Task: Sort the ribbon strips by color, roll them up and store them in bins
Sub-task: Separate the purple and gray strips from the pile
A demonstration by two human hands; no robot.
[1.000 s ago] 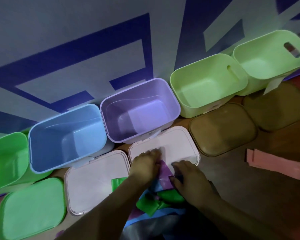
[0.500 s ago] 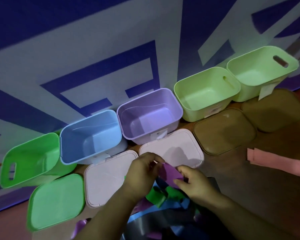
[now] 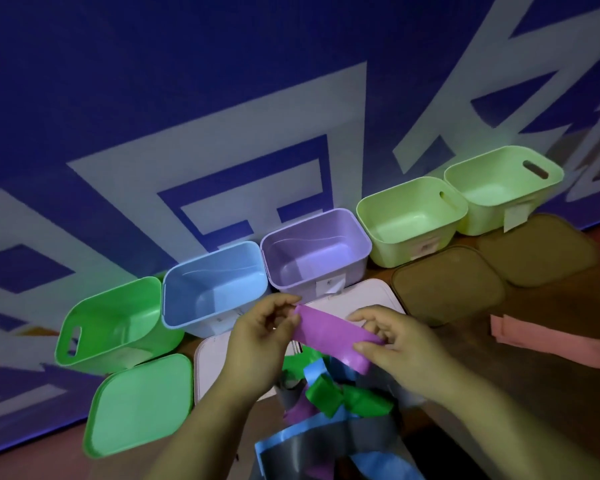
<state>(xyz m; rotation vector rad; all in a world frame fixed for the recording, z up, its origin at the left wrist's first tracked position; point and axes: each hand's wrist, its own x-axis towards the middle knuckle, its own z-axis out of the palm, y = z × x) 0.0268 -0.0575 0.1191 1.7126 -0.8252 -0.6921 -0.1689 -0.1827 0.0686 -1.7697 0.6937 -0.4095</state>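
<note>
A purple strip (image 3: 333,336) is held stretched at the centre of the frame, over a white lid (image 3: 368,292). Its left end is pinched by the left hand (image 3: 260,344) and its right end by the right hand (image 3: 395,344). A pile (image 3: 329,396) of green, blue and grey strips is seen just below. The purple bin (image 3: 312,251) is set just above the hands.

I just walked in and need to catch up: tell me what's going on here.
A person is sorting ribbon. Both hands hold one purple strip, the left hand pinching one end and the right hand the other, above a mixed pile of green, blue, grey and purple strips. The purple bin and the other open bins beside it look empty, so nothing seems stored yet. A few pink strips lie apart on the right.
</note>
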